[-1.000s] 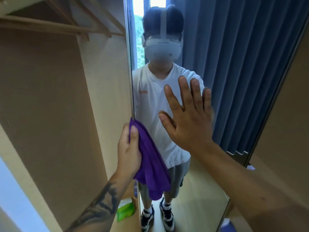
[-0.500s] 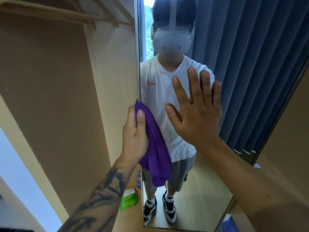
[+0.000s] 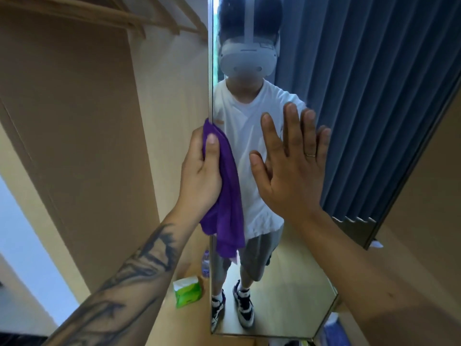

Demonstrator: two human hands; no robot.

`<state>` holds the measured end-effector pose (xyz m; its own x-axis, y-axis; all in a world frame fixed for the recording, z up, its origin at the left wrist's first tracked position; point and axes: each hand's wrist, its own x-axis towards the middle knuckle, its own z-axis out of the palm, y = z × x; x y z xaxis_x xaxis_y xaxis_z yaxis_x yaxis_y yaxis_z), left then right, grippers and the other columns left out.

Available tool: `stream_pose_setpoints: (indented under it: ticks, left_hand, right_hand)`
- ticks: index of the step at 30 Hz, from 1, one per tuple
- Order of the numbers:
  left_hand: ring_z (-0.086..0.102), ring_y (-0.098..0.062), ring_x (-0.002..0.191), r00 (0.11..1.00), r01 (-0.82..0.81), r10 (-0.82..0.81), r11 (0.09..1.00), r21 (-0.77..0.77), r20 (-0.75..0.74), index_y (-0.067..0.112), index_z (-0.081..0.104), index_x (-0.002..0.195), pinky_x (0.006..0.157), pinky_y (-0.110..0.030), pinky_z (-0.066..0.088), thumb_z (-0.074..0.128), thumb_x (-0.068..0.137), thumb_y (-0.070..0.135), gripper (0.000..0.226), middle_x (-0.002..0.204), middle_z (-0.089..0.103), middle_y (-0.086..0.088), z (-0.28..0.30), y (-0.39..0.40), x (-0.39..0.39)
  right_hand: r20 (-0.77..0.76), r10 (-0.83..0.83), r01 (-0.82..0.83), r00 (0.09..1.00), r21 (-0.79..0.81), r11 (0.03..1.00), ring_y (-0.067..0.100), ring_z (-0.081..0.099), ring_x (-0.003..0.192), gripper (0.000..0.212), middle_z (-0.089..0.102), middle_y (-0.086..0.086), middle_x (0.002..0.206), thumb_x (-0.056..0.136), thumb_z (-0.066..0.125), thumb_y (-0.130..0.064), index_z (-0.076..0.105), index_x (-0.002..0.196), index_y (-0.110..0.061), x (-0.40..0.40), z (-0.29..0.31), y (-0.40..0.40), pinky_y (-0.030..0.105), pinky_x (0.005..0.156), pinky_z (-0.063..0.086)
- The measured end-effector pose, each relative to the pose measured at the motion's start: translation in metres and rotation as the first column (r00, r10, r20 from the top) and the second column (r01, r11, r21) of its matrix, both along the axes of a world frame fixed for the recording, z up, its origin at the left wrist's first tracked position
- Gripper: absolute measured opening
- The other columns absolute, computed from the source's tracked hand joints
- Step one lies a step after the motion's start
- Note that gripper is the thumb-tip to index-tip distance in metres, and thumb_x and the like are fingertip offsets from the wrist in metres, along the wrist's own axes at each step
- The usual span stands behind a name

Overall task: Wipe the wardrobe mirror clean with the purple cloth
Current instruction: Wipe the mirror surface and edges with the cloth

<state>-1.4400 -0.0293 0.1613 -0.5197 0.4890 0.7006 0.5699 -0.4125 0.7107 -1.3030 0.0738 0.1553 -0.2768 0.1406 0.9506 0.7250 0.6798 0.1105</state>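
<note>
both hands sit lower now: left hand (image 3: pixel 199 176) grips purple cloth (image 3: pixel 225 196), right hand (image 3: pixel 291 171) spread flat on mirror (image 3: pixel 287 283).

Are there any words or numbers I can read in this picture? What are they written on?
No text here can be read.
Green packet on the wardrobe floor: its print is too blurred to read.
White T-shirt reflected in the mirror: a small orange mark on the chest, too small to read.
Bottle by the mirror's edge: its label is too blurred to read.
</note>
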Motion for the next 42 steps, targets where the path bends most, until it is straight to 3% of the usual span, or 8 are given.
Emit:
stream_pose_setpoints:
  ticks: [8,13,17,25,33,36,42]
  left_hand:
    - [0.056,0.0,0.064,0.987,0.076,-0.047,0.98,-0.186,0.153,0.019,0.051,0.112,0.062,-0.011,0.043,0.029,0.106,0.043,0.033,0.073,0.06,0.019,-0.098,-0.02,0.019]
    - [0.057,0.005,0.078,0.999,0.017,-0.013,0.994,-0.105,0.04,0.014,0.052,0.114,0.074,-0.006,0.039,0.03,0.112,0.031,0.028,0.082,0.058,0.018,-0.041,-0.011,0.008]
    - [0.053,0.007,0.071,1.0,0.01,-0.009,1.0,-0.017,0.021,0.017,0.049,0.103,0.07,-0.006,0.038,0.031,0.114,0.025,0.022,0.077,0.051,0.014,0.001,-0.009,0.01]
    - [0.056,0.0,0.072,0.983,0.091,-0.047,0.965,-0.247,0.18,0.023,0.05,0.108,0.07,-0.014,0.042,0.028,0.108,0.042,0.029,0.078,0.057,0.017,-0.124,-0.026,0.019]
    - [0.05,0.006,0.073,0.999,0.019,-0.015,0.994,-0.104,0.042,0.014,0.048,0.102,0.074,-0.007,0.037,0.028,0.114,0.025,0.025,0.081,0.049,0.011,-0.036,-0.014,0.01]
    - [0.05,0.006,0.072,0.99,0.05,-0.036,0.993,-0.106,0.133,0.016,0.049,0.103,0.072,-0.007,0.039,0.027,0.113,0.031,0.028,0.081,0.05,0.009,-0.047,-0.015,0.018]
    - [0.057,0.013,0.075,0.952,0.15,-0.057,0.944,-0.294,0.302,0.029,0.051,0.109,0.072,-0.003,0.041,0.024,0.107,0.042,0.029,0.09,0.057,0.007,-0.13,-0.035,0.034]
  right_hand:
    - [0.124,-0.034,0.047,0.992,-0.101,0.994,0.04,0.018,0.155,0.074,0.014,0.015,0.169,0.103,0.052,-0.052,0.025,0.162,-0.019,0.016,-0.095,-0.002,0.062,0.125,0.013]
    - [0.131,-0.026,0.039,0.991,-0.098,0.994,0.038,0.015,0.156,0.074,0.016,0.015,0.169,0.102,0.052,-0.055,0.026,0.162,-0.019,0.017,-0.095,-0.002,0.061,0.125,0.013]
    - [0.106,-0.012,0.022,0.994,-0.094,0.995,0.038,0.017,0.155,0.073,0.017,0.015,0.168,0.102,0.053,-0.054,0.027,0.161,-0.02,0.018,-0.097,-0.002,0.062,0.123,0.019]
    - [0.12,-0.024,0.034,0.992,-0.082,0.996,0.034,0.012,0.156,0.073,0.013,0.013,0.168,0.101,0.053,-0.054,0.027,0.161,-0.021,0.02,-0.096,-0.003,0.059,0.125,0.013]
    - [0.108,-0.009,0.019,0.994,-0.094,0.995,0.036,0.013,0.155,0.073,0.015,0.014,0.167,0.101,0.054,-0.053,0.025,0.161,-0.021,0.018,-0.097,-0.002,0.06,0.125,0.013]
    - [0.101,0.0,0.01,0.995,-0.097,0.995,0.036,0.016,0.154,0.073,0.017,0.014,0.167,0.102,0.053,-0.052,0.026,0.161,-0.021,0.018,-0.098,-0.003,0.062,0.123,0.018]
    - [0.093,-0.006,0.013,0.996,-0.081,0.997,0.035,0.016,0.154,0.071,0.018,0.013,0.167,0.103,0.051,-0.053,0.028,0.161,-0.021,0.021,-0.097,-0.003,0.063,0.122,0.022]
